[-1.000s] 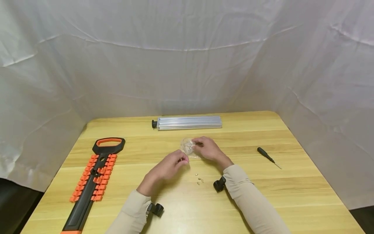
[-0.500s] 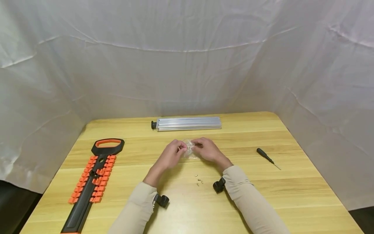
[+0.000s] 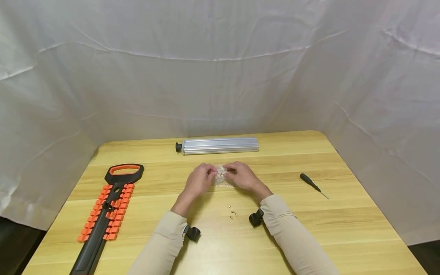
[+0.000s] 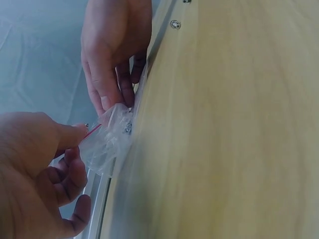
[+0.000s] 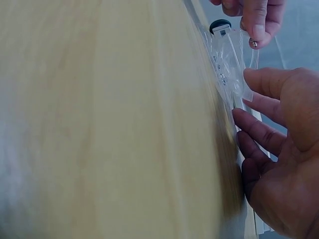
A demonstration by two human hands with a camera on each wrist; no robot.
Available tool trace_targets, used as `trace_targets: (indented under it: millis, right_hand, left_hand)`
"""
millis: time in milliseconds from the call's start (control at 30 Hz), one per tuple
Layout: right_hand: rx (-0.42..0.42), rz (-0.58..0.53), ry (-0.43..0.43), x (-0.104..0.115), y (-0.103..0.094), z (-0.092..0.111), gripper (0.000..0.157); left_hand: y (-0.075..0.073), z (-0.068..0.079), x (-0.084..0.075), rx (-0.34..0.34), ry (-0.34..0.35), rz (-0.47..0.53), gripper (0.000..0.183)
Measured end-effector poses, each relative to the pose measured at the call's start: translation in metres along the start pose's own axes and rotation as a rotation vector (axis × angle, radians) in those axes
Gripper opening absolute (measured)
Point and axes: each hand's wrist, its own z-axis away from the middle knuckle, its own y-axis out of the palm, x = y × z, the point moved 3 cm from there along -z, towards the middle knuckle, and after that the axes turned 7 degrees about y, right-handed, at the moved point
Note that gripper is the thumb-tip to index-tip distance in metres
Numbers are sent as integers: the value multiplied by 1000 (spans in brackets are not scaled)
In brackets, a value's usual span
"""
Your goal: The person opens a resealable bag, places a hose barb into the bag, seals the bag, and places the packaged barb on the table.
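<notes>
A clear zip bag point(image 3: 221, 179) lies on the wooden table between the hands, with several small metal screws point(image 5: 222, 77) inside it. My right hand point(image 3: 242, 176) holds the bag's edge between thumb and fingers. My left hand point(image 3: 199, 179) is at the bag's mouth, thumb and fingertip pinching one small metal screw point(image 5: 254, 44), best seen in the right wrist view. A red strip point(image 4: 93, 130) runs along the bag's opening. Closer to me in the head view, several more loose screws point(image 3: 232, 212) lie on the tabletop.
Behind the bag lies a silver aluminium profile point(image 3: 220, 145) with a black knob point(image 3: 178, 147). At left is a black-and-orange rack point(image 3: 118, 210) with clips and a handle. A black screwdriver point(image 3: 310, 182) lies at right. White cloth point(image 3: 213, 88) encloses the back and sides.
My left hand has moved up and in to the bag's mouth from a spot in front of it. My right hand stays at the bag. The loose screws have not moved on the table.
</notes>
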Motion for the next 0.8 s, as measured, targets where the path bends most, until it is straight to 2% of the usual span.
trace_targets:
  millis: [300, 500, 800]
  right_hand:
    - [-8, 3, -12, -1, 0, -1, 40]
    - [5, -4, 2, 0, 1, 0, 40]
    - [4, -18, 14, -1, 1, 0, 39]
  left_hand:
    - [3, -1, 2, -33, -17, -20, 12]
    - [2, 3, 0, -50, 8, -12, 10]
    - [-1, 19, -9, -5, 64, 56, 8]
